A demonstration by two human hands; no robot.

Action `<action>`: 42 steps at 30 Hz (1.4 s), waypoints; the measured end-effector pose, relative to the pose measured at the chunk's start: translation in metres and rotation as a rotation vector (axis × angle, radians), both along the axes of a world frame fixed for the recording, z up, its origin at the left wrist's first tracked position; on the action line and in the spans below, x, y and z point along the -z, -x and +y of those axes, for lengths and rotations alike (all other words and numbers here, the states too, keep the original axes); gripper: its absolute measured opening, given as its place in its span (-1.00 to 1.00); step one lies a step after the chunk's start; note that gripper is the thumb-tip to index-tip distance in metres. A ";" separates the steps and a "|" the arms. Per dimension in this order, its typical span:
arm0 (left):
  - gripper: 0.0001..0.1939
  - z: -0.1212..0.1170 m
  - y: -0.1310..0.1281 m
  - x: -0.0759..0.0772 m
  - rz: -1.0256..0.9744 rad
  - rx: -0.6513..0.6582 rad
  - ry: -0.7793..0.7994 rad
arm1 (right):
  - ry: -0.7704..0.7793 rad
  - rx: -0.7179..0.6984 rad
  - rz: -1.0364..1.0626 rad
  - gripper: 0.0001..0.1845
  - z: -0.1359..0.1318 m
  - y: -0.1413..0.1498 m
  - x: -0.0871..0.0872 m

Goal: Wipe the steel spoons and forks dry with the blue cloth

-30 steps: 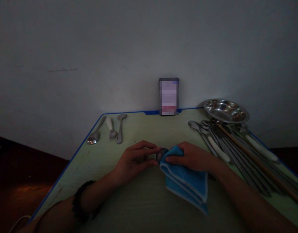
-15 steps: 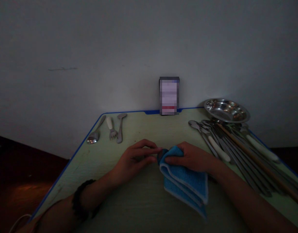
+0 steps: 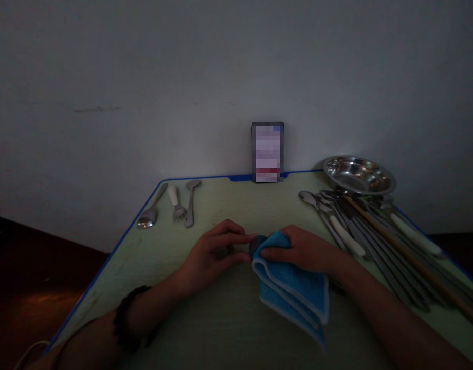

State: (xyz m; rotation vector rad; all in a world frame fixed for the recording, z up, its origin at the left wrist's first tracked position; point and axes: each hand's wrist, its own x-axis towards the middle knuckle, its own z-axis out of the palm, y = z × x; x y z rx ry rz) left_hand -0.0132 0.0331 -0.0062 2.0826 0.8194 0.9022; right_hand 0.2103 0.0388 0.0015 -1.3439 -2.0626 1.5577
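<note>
My left hand (image 3: 213, 252) pinches a small metal utensil, probably a spoon, whose rounded end (image 3: 254, 243) pokes out between my two hands above the pale green table (image 3: 229, 318). My right hand (image 3: 304, 249) grips a folded blue cloth (image 3: 294, 290) and presses its top fold around that rounded end. The rest of the cloth hangs down over the table toward me. Most of the utensil is hidden by my fingers and the cloth.
A spoon (image 3: 149, 213), a white-handled fork (image 3: 176, 204) and another utensil (image 3: 190, 203) lie at the table's far left. A steel bowl (image 3: 359, 175) and a pile of several utensils (image 3: 371, 226) occupy the right side. A blurred card (image 3: 268, 152) leans against the wall.
Both hands shifted only slightly. The cloth's fold has moved a little over the utensil's end, and the hanging part swung a bit.
</note>
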 end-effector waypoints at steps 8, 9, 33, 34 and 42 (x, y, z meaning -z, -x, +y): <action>-0.65 0.000 0.003 -0.004 0.155 0.045 -0.053 | -0.011 0.055 -0.001 -0.56 -0.001 0.000 -0.001; -0.64 -0.001 0.003 -0.004 0.159 0.053 -0.051 | -0.015 0.066 0.004 -0.56 -0.002 0.000 -0.001; -0.74 -0.010 -0.011 -0.009 0.550 0.044 -0.083 | 0.259 1.209 0.896 -0.75 0.007 0.025 0.019; -0.75 -0.010 -0.011 -0.008 0.558 0.051 -0.103 | 0.259 1.208 0.888 -0.75 0.006 0.027 0.019; -0.87 -0.008 -0.010 0.000 0.505 0.005 -0.089 | 0.241 1.149 0.849 -0.62 0.003 0.031 0.023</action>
